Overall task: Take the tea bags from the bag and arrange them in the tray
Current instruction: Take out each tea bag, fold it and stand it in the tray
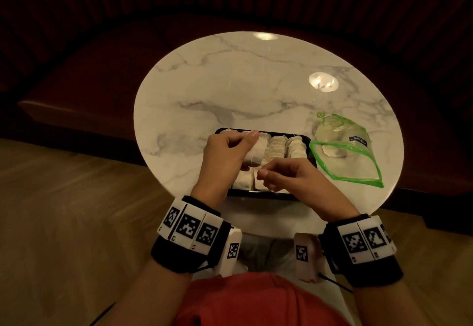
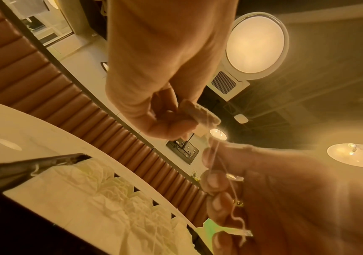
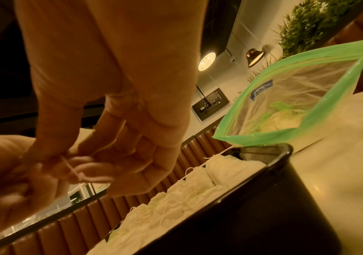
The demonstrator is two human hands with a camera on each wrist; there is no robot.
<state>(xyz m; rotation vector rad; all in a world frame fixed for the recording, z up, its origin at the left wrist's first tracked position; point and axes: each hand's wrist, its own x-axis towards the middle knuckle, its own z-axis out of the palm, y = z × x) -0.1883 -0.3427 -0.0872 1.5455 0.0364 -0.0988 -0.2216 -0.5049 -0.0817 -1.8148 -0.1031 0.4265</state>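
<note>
Left hand (image 1: 225, 151) pinches one tea bag (image 1: 252, 155) above the tray (image 1: 266, 195). Right hand (image 1: 289, 177) fingers curled, pinching its string (image 2: 226, 170). Bag (image 1: 345, 151) lies open beside tray on tabletop (image 1: 230, 82).

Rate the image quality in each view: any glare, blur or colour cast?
Head view: dim surroundings, two lamp reflections glaring on the marble table, edges bowed. Left wrist view: warm cast, ceiling lamp flaring, nearest fingers blurred. Right wrist view: amber cast, hands soft, zip bag fairly sharp.
</note>
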